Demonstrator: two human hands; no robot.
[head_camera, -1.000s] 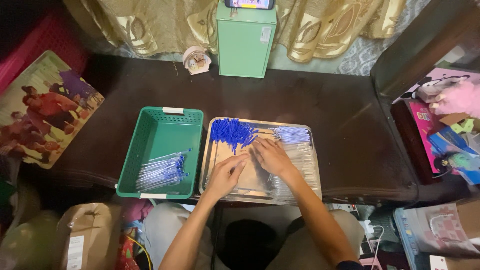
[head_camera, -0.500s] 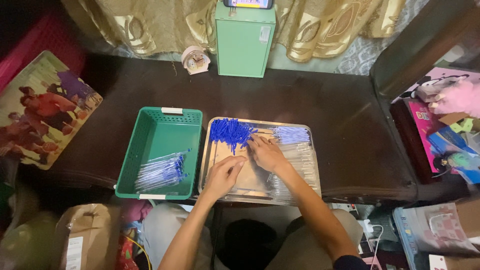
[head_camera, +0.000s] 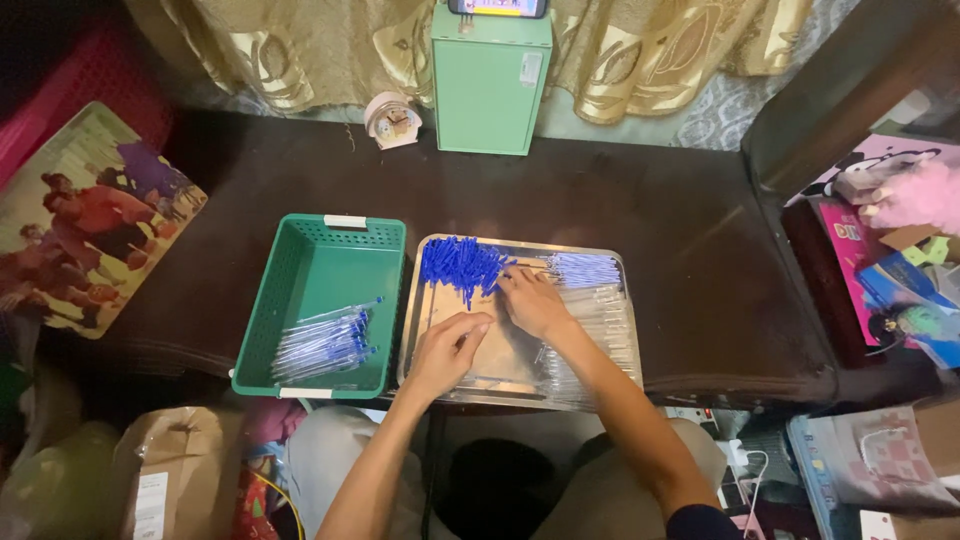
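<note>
Currently, head view, one moment logged.
Left hand: left hand (head_camera: 447, 350) lies over the lower left part of the metal tray (head_camera: 428, 340), centre of the frame; fingers curled in narrow, and whether they pinch anything I cannot tell.
Right hand: right hand (head_camera: 531, 303) lies flat-ish over the tray's middle, fingers spread moderately and stretched toward the upper left, fingertips at the edge of the blue pile; no clear hold visible.
Blue caps: heap of small blue pen caps (head_camera: 460, 265) in the tray's upper left corner, touching the right hand's fingertips.
Clear barrels: clear pen barrels (head_camera: 610, 320) piled along the tray's right side, just right of the right hand; a bundle with bluish ends (head_camera: 583, 269) lies in the tray's upper right.
Green basket: green plastic basket (head_camera: 300, 290) just left of the tray, sides nearly touching; a cluster of assembled pens (head_camera: 325, 343) lies in its lower half, tilted, blue ends to the right.
Table: dark wooden table (head_camera: 690, 270) bears both tray and basket at its near edge.
Back of table: green box (head_camera: 490, 85) upright at top centre, against a gold patterned curtain (head_camera: 300, 50); a small clock (head_camera: 392, 120) just left of the box.
Left edge: colourful picture board (head_camera: 85, 215), well apart from the basket.
</note>
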